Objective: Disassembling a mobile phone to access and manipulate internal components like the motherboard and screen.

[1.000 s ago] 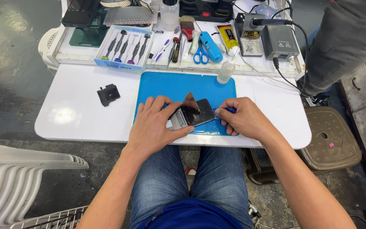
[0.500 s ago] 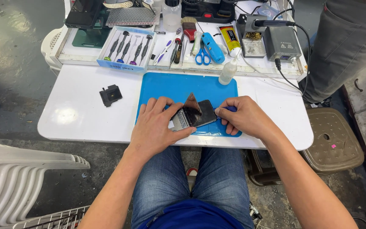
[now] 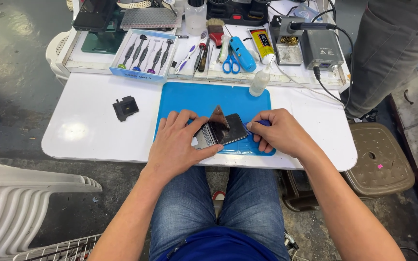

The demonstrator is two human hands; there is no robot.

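Note:
A dark phone (image 3: pixel 221 131) lies on a blue work mat (image 3: pixel 214 96) near the front edge of a white table (image 3: pixel 83 128). A thin brown film or panel piece (image 3: pixel 218 117) stands lifted off the phone's face. My left hand (image 3: pixel 177 145) presses down on the phone's left end and grips it. My right hand (image 3: pixel 281 133) sits at the phone's right edge, pinching a small blue tool (image 3: pixel 262 123) against it.
A small black part (image 3: pixel 126 107) lies left of the mat. Behind are a tray of screwdrivers (image 3: pixel 143 54), blue scissors (image 3: pixel 230 65), a small squeeze bottle (image 3: pixel 260 81), a glue tube (image 3: pixel 262 44) and a soldering station (image 3: pixel 318 46). Another person's leg (image 3: pixel 388 48) stands at the right, beside a brown stool (image 3: pixel 380 159). White chairs (image 3: pixel 20 208) are stacked at left.
Both hands stay on the phone; the view has shifted slightly. No clear movement of the tool or film.

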